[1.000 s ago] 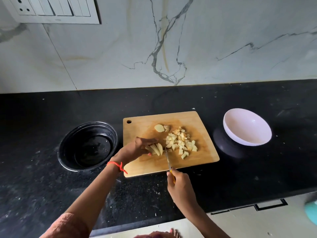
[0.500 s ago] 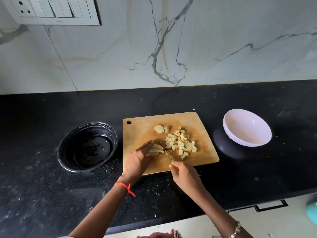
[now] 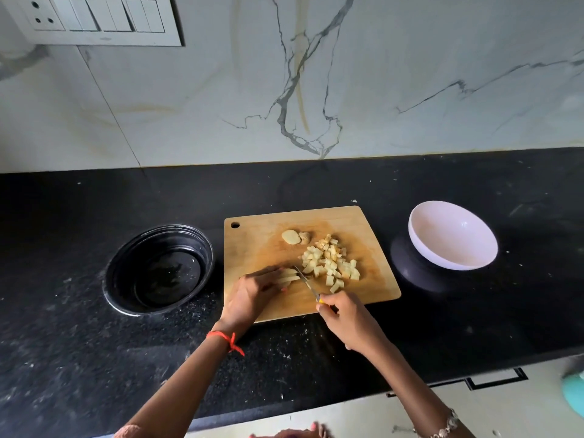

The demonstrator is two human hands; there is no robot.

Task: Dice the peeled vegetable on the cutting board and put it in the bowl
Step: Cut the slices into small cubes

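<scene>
A wooden cutting board (image 3: pixel 259 245) lies on the black counter. A heap of pale diced vegetable cubes (image 3: pixel 330 260) sits right of the board's middle. Two end pieces (image 3: pixel 292 237) lie further back. My left hand (image 3: pixel 252 294) presses down on a few long vegetable strips (image 3: pixel 289 276) at the board's middle. My right hand (image 3: pixel 346 320) grips a small knife (image 3: pixel 306 284) with a yellow handle; its blade rests against the right ends of the strips. A white bowl (image 3: pixel 452 235) stands empty to the right of the board.
A black round bowl (image 3: pixel 158 270) with a wet bottom sits left of the board. The counter's front edge (image 3: pixel 284 415) runs close to my arms. A marble wall with a switch panel (image 3: pixel 94 20) rises behind the counter.
My left hand turned the strips to lie crosswise and flattened onto them. My right hand moved up onto the board's front edge and the knife blade came against the strips.
</scene>
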